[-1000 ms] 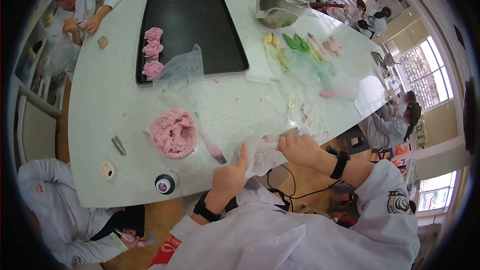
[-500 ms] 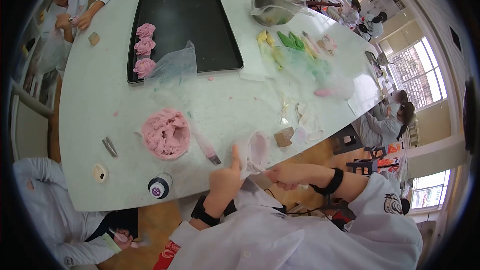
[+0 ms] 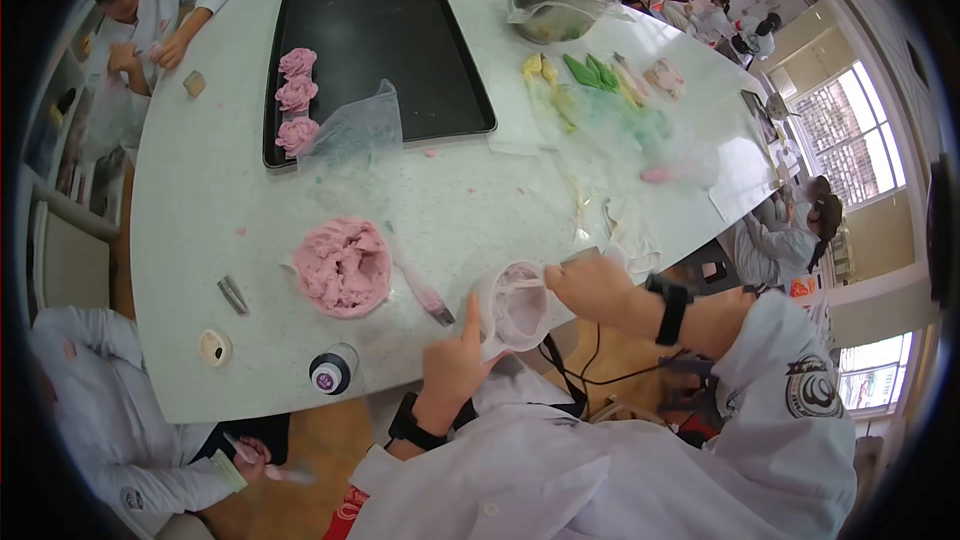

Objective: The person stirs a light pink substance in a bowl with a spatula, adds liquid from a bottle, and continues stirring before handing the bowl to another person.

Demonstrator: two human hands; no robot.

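Note:
My left hand (image 3: 455, 370) grips the near-left side of a white cup (image 3: 486, 310), its index finger stretched up along the outer wall. A thin coat of pale pink cream lies inside the cup, which tips so that its inside faces me. My right hand (image 3: 592, 292) is closed at the cup's right rim, on a pale spatula (image 3: 522, 283) whose flat end reaches into the cup. Left of the cup lies a pink-filled piping bag (image 3: 422, 290) with a metal tip. A bowl of pink cream (image 3: 343, 267) stands farther left.
A black tray (image 3: 400, 50) holds three pink piped flowers (image 3: 296, 93). Coloured piping bags (image 3: 595, 75) lie at the back right, near a plastic-covered metal pot (image 3: 560, 5). A dark bottle (image 3: 333, 368) stands near the front edge. Two people work at the left.
My right hand has moved up from below the cup to its right rim, bringing the spatula across the cup's inside. My left hand keeps its hold, and the cup's opening shows more fully.

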